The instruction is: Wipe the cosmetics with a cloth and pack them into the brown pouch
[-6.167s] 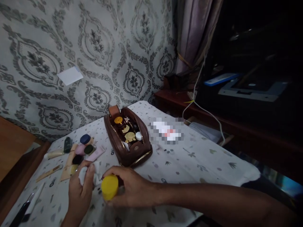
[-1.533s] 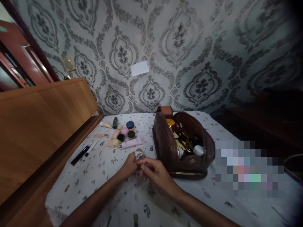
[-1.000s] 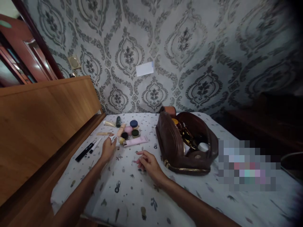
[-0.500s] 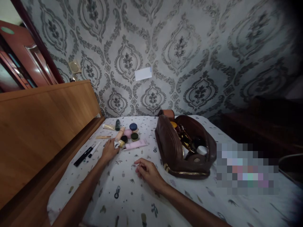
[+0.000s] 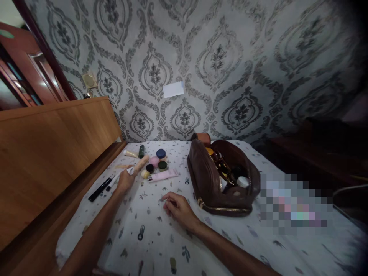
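Left hand [image 5: 126, 180] out at 11 o'clock, arm extended, pinching tissue [image 5: 130, 170]; beige tube [image 5: 142, 164] at its 1 o'clock, can't tell if gripped. Right hand [image 5: 179, 209] loose, half-curled; bag [image 5: 204, 168] at its 2 o'clock.

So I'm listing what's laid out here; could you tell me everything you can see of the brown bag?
The brown bag looks like smooth leather, with a gold-coloured zip and a tan loop at its far end. It sits upright on the printed white cloth, to the right of the right hand; no hand touches it. Its top gapes open, showing an amber lid, a white lid and gold and dark shiny things too jumbled to tell apart.
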`<state>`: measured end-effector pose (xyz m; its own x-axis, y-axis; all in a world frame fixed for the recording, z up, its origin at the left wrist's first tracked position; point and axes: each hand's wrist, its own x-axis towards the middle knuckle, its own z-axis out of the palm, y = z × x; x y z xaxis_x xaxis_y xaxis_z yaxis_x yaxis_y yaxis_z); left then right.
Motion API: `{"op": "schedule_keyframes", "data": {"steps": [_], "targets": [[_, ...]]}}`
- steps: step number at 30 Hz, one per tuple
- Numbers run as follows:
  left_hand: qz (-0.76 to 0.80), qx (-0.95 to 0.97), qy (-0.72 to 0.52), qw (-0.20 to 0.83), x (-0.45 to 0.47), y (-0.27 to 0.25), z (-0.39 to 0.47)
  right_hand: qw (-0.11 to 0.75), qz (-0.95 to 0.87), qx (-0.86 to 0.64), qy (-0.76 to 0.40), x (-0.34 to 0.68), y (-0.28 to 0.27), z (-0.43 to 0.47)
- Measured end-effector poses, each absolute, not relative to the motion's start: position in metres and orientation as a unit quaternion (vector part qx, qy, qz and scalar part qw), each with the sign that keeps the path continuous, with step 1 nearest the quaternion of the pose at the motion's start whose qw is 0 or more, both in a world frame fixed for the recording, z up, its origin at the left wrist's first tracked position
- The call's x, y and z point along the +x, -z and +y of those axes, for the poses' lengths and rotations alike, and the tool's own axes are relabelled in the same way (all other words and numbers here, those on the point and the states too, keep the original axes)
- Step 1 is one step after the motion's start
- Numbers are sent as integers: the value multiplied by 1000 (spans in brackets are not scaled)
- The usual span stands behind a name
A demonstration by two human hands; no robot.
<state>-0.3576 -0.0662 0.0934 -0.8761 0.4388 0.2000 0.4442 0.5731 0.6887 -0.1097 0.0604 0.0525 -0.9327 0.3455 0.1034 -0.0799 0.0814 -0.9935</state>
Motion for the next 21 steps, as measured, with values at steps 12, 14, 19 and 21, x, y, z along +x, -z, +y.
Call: {"op": "schedule_keyframes", "data": {"steps": [12, 14, 19, 21], "targets": [[-776, -80, 624, -53, -349, -99, -109, 158, -722, -92, -668, -112, -46, 61], [-775, -86, 624, -46, -348, -107, -119, 159, -724, -90, -665, -112, -45, 62], [-783, -117, 610, -20, -349, -141, -141, 167, -728, -84, -660, -112, -47, 61], [-789, -141, 598, -15, -350, -158, -147, 169, -730, -82, -657, -112, -49, 61]]}}
